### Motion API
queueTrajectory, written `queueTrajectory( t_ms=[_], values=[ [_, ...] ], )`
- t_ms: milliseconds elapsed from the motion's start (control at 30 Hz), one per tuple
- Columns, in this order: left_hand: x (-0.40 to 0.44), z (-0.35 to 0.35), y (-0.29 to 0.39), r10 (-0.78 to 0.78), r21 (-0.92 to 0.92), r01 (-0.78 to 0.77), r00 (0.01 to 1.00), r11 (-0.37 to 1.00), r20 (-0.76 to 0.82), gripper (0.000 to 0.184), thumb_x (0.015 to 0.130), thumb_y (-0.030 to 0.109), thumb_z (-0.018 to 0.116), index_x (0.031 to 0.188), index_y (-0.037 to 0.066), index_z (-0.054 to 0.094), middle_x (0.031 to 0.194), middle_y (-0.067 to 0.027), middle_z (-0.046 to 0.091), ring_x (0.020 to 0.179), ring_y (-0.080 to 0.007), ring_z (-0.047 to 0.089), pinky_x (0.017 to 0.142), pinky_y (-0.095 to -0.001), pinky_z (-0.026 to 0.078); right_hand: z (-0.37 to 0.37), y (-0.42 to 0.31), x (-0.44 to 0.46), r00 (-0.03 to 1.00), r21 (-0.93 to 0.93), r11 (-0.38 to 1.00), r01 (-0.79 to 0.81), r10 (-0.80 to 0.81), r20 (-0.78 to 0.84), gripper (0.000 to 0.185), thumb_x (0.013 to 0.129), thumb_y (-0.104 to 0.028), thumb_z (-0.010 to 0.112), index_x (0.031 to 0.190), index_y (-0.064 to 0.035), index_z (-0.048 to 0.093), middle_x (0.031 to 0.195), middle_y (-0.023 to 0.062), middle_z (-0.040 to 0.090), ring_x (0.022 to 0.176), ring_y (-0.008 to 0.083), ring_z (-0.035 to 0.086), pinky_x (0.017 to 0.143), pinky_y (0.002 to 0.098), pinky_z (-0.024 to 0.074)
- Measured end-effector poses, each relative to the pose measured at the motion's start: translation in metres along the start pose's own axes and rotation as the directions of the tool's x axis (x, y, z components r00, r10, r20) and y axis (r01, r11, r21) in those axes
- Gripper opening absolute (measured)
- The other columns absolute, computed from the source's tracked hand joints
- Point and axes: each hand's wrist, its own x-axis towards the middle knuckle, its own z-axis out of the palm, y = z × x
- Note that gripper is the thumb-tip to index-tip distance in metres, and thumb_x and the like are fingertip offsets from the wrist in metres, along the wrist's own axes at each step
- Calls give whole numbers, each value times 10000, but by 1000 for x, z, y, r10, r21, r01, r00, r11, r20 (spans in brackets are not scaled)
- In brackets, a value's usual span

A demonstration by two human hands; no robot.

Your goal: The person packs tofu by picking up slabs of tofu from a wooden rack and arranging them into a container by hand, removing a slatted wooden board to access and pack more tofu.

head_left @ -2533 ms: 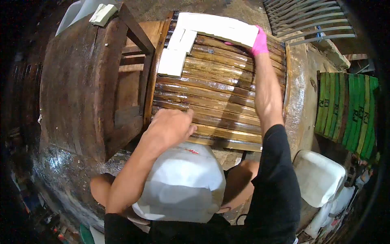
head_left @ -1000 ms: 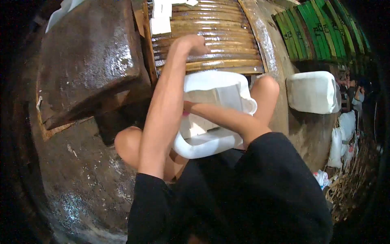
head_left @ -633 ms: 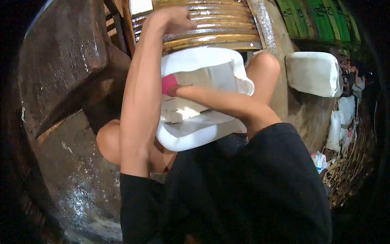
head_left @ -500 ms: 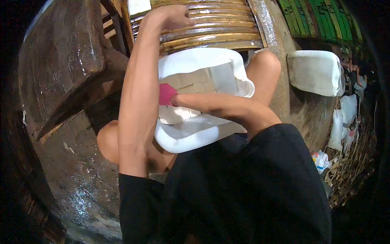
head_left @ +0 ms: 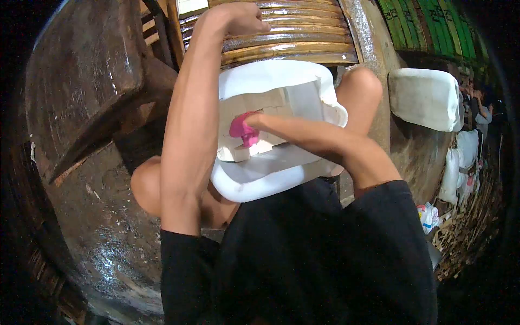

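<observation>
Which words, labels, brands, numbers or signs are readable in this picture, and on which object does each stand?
Nothing can be read for certain.
Green slats: dark marks like letters, too blurred to read.
Small white packet at right: coloured marks, too small to read.
White container: no text visible.

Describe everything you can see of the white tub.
The tub is white, apparently plastic, open-topped, with an uneven rim and a rounded bulge at its right end. It sits between the knees, near the slatted rack, and holds pale blocks. The pink-gloved right hand is inside; the left forearm hides part of its left side.
</observation>
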Motion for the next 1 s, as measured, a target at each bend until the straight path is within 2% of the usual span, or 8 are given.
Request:
queueTrajectory(
  t_ms=[100,200,567,600,667,733,800,1000],
  values=[
    [-13,-5,18,-38,56,38,999,998,1,494,909,419,603,1162,-3,659,1105,-198,683,1021,-305,646,920,-398,487,6,4,-4,998,-20,1000,-16,17,59,279,866,-216,588,1076,-63,687,1078,122,676,1008,231,628,843,370,498],
    [-8,2,13,-19,56,26,992,998,-124,489,836,389,596,1117,2,695,1009,-209,709,885,-333,689,806,-431,550,12,2,-12,996,-40,999,-15,19,87,279,859,-213,593,1072,-62,689,1077,127,677,1008,238,631,839,375,500],
    [-4,1,11,-52,-39,51,998,998,-22,478,901,443,609,1069,2,682,989,-186,700,901,-268,667,789,-400,511,8,-6,1,998,-90,994,55,-55,-2,282,833,-205,611,1059,-59,696,1074,146,684,1008,264,642,824,394,511],
    [-13,-1,19,-83,-1,83,994,997,-75,466,869,380,597,1094,-15,701,1033,-196,710,953,-325,684,881,-425,534,6,-6,3,995,-116,991,67,-74,-61,282,830,-204,612,1057,-59,697,1074,148,684,1008,267,643,822,395,512],
    [-5,4,10,-31,101,40,995,994,-97,463,894,435,619,1046,2,680,931,-175,699,853,-250,657,769,-386,516,1,-8,11,975,-192,978,86,-123,-187,283,826,-202,616,1055,-58,698,1073,151,685,1008,272,645,820,399,513],
    [-14,-6,22,-66,25,66,998,997,-12,470,900,428,596,1086,5,682,1042,-235,691,997,-357,659,881,-428,503,2,-12,26,942,-284,955,91,-174,-285,284,821,-201,619,1053,-58,699,1073,155,686,1008,276,647,817,402,515],
    [-14,-2,29,-107,57,110,992,992,-62,470,904,430,593,1090,8,683,1043,-229,692,1003,-356,660,880,-430,504,9,-19,38,917,-373,925,77,-212,-337,284,816,-199,622,1050,-57,700,1072,158,688,1008,281,649,814,405,517],
    [-25,-4,31,-78,18,78,997,997,16,461,909,441,592,1107,30,664,1040,-227,690,1009,-362,653,891,-430,501,-3,-56,-49,966,-609,793,-6,-153,-209,287,802,-194,632,1043,-55,704,1071,169,691,1008,295,655,806,416,523]
  ],
)
